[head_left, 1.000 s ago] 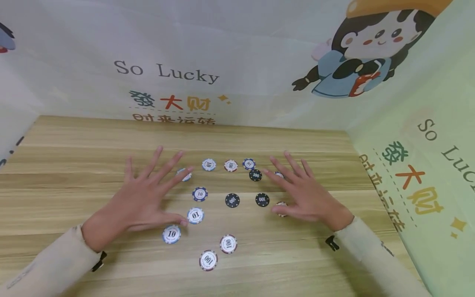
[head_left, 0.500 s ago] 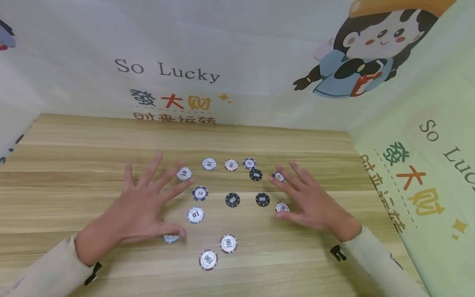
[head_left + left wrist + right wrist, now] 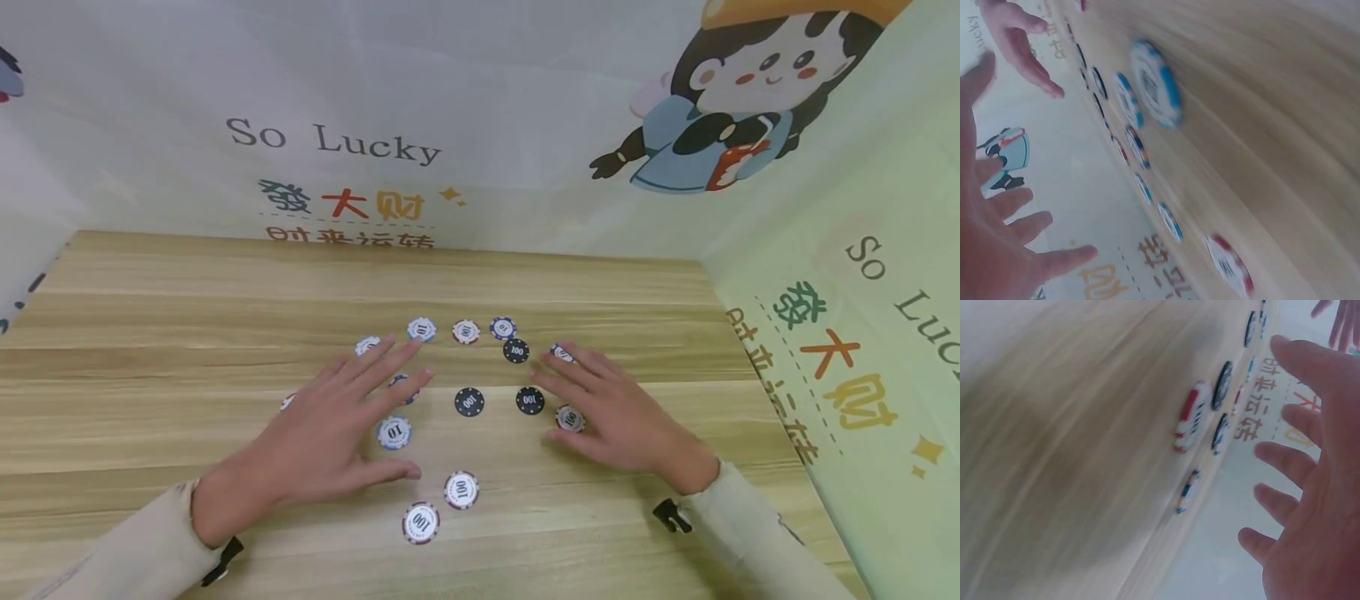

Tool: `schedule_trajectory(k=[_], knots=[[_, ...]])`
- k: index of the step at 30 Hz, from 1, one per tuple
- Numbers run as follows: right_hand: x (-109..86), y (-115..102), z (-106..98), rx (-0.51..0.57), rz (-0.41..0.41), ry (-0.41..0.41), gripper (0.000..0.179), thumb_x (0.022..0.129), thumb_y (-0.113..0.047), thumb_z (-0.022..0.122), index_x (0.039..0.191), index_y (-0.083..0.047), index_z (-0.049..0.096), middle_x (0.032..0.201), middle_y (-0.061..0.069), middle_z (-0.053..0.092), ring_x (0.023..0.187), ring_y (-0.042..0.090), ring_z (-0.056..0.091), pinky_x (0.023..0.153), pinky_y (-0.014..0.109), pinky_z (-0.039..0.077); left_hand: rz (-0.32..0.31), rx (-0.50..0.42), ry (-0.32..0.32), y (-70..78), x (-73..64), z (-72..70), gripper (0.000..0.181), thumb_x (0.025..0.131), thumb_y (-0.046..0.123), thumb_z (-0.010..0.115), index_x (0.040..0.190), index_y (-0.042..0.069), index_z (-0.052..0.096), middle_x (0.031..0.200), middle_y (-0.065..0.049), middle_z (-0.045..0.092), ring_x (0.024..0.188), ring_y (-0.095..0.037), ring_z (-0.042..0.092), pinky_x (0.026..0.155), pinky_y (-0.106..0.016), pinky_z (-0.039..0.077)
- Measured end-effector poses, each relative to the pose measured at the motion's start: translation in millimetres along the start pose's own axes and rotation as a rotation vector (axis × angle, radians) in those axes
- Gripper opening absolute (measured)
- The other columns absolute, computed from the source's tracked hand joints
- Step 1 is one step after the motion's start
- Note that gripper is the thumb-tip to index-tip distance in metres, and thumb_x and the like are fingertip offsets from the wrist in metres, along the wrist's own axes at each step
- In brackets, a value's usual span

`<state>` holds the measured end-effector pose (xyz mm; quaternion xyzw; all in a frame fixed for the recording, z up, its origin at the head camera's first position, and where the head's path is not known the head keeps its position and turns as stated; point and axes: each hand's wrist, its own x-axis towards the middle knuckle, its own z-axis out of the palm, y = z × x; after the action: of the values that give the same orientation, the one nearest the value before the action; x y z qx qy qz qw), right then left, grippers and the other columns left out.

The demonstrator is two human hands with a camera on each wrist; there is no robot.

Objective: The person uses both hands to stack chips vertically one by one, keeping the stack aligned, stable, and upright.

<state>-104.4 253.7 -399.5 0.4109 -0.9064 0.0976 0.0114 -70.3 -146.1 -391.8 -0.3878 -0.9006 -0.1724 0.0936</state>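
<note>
My left hand (image 3: 330, 433), fingers spread, hovers over the left-hand poker chips. It partly covers a dark blue 10 chip (image 3: 405, 388), beside a light blue 10 chip (image 3: 394, 432). In the left wrist view, a gap separates that hand (image 3: 997, 231) from the nearest light blue chip (image 3: 1155, 84). Over the right side hangs my right hand (image 3: 622, 408), fingers extended and holding nothing. Its fingers overlap a blue chip (image 3: 561, 352), while a red-edged 100 chip (image 3: 570, 418) shows between index finger and thumb. Black 100 chips (image 3: 469, 402) lie flat between the hands.
Two red-edged chips, one 100 chip (image 3: 461, 489) and another 100 chip (image 3: 421, 522), lie near the front. A back row includes a light blue chip (image 3: 422, 329) and a red-edged chip (image 3: 466, 331). A printed curtain (image 3: 525, 167) borders the wooden table (image 3: 187, 292).
My left hand has moved right, covering the front-left light blue chip and uncovering part of a chip at its left. The right hand has drawn slightly nearer. The visible chips have stayed put.
</note>
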Motion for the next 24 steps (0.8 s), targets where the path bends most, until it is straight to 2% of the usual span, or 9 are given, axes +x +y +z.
schedule_trajectory(k=[2, 6, 9, 13, 16, 20, 24], knots=[[2.4, -2.7, -1.8, 0.011, 0.001, -0.011, 0.071, 0.104, -0.043, 0.071, 0.165, -0.013, 0.051, 0.169, 0.015, 0.047, 0.161, 0.043, 0.033, 0.126, 0.07, 0.027, -0.027, -0.095, 0.009, 3.8, 7.5, 0.8, 0.097, 0.097, 0.066, 0.076, 0.172, 0.018, 0.039, 0.181, -0.004, 0.027, 0.162, -0.034, 0.035, 0.119, -0.068, 0.041], [8.6, -8.2, -5.1, 0.035, 0.007, -0.037, 0.068, 0.106, -0.042, 0.071, 0.164, -0.014, 0.052, 0.165, 0.013, 0.053, 0.161, 0.043, 0.034, 0.127, 0.069, 0.024, -0.091, -0.283, 0.02, 9.1, 22.4, 3.5, 0.098, 0.096, 0.047, 0.085, 0.175, 0.023, 0.031, 0.179, 0.0, 0.033, 0.159, -0.03, 0.041, 0.12, -0.061, 0.043], [13.1, -12.2, -6.4, 0.045, 0.006, -0.05, 0.065, 0.106, -0.042, 0.072, 0.162, -0.014, 0.054, 0.163, 0.012, 0.056, 0.16, 0.043, 0.035, 0.127, 0.069, 0.024, -0.119, -0.35, -0.006, 11.1, 30.3, 7.3, 0.102, 0.094, 0.04, 0.089, 0.175, 0.024, 0.03, 0.177, -0.002, 0.036, 0.158, -0.033, 0.042, 0.122, -0.061, 0.04], [17.0, -17.0, -6.3, 0.063, 0.002, -0.064, 0.062, 0.106, -0.041, 0.072, 0.16, -0.014, 0.057, 0.161, 0.011, 0.058, 0.16, 0.042, 0.035, 0.127, 0.069, 0.025, -0.058, -0.311, -0.071, 10.3, 34.0, 15.5, 0.103, 0.089, 0.04, 0.094, 0.172, 0.017, 0.037, 0.172, -0.006, 0.045, 0.154, -0.033, 0.048, 0.123, -0.057, 0.04], [19.1, -19.5, -6.2, 0.068, -0.003, -0.075, 0.059, 0.107, -0.038, 0.071, 0.16, -0.015, 0.057, 0.161, 0.009, 0.058, 0.16, 0.042, 0.035, 0.126, 0.07, 0.026, 0.002, -0.272, -0.136, 10.2, 34.7, 21.0, 0.104, 0.086, 0.04, 0.096, 0.171, 0.016, 0.04, 0.17, -0.007, 0.047, 0.151, -0.031, 0.051, 0.12, -0.054, 0.044], [23.2, -22.6, -5.0, 0.076, -0.031, -0.07, 0.056, 0.109, -0.033, 0.07, 0.16, -0.015, 0.056, 0.161, 0.008, 0.058, 0.16, 0.042, 0.036, 0.124, 0.07, 0.031, 0.008, -0.262, -0.228, 13.4, 35.9, 25.2, 0.106, 0.087, 0.038, 0.096, 0.173, 0.024, 0.036, 0.173, -0.009, 0.042, 0.147, -0.036, 0.055, 0.113, -0.059, 0.051], [31.1, -27.2, -3.9, 0.076, -0.077, -0.049, 0.054, 0.108, -0.032, 0.071, 0.158, -0.015, 0.058, 0.158, 0.007, 0.061, 0.158, 0.041, 0.04, 0.124, 0.065, 0.035, 0.024, -0.202, -0.237, 14.1, 37.2, 28.7, 0.099, 0.087, 0.038, 0.095, 0.17, 0.021, 0.043, 0.167, -0.01, 0.051, 0.144, -0.035, 0.058, 0.109, -0.06, 0.053]])
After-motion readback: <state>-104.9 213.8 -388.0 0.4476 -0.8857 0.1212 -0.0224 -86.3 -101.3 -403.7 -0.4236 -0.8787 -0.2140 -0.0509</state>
